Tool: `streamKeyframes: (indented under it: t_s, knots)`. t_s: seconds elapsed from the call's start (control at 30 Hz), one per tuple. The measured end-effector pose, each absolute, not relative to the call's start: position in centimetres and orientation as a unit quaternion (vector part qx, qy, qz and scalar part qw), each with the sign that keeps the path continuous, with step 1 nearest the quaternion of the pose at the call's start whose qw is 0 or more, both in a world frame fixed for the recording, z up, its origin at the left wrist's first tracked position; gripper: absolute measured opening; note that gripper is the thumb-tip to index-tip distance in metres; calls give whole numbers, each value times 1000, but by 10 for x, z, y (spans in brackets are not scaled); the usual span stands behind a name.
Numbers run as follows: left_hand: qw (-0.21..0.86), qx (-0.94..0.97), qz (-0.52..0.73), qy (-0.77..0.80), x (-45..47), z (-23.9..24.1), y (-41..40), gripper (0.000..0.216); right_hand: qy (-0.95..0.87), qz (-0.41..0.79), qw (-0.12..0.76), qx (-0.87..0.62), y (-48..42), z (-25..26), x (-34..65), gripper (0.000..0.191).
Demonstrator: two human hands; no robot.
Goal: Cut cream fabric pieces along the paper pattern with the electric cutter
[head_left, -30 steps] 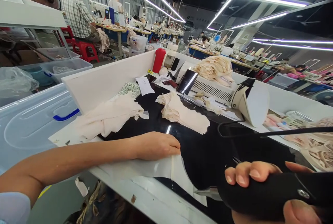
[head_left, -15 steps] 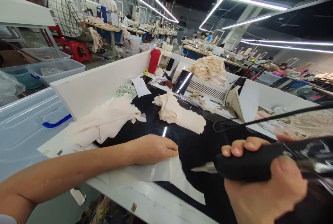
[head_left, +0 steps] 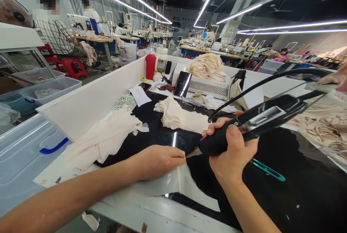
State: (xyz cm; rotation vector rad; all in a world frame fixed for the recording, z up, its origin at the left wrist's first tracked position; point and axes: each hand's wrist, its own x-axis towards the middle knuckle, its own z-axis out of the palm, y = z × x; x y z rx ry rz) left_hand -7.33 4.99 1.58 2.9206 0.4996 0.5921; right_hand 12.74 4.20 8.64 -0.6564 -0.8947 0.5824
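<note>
My left hand (head_left: 165, 159) is closed at the table's near edge, thumb and fingers pinching the upper edge of a thin white cloth piece (head_left: 199, 189). The cloth lies flat and has a narrow seam-like strip down it. My right hand (head_left: 233, 150) is wrapped around a black corded handheld tool (head_left: 260, 119) with a silver plate on its side. The tool's pointed metal tip (head_left: 193, 152) faces left, close to my left fingertips; whether it touches the cloth I cannot tell. Right of my right wrist, a teal slim-handled tool (head_left: 268, 169) lies on the black tabletop.
A cream fabric stack (head_left: 184, 115) and a loose pale fabric pile (head_left: 105, 135) lie beyond my hands. Behind are a phone (head_left: 183, 83), a white vented machine (head_left: 208, 90) bearing fabric, and a red cup (head_left: 150, 67). A low white partition (head_left: 92, 99) edges the left side.
My right hand has moved left with the black tool, bringing its tip near my left fingers. The view has shifted slightly, and the teal tool now shows. My left hand keeps its pinch.
</note>
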Motion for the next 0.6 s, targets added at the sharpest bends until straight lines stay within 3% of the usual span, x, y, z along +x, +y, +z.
streamKeyframes:
  t_s: [0.6]
  knots:
    - [49,965,209,149,-80,16,53,31,-421,276,810,-302,35,87,128,51]
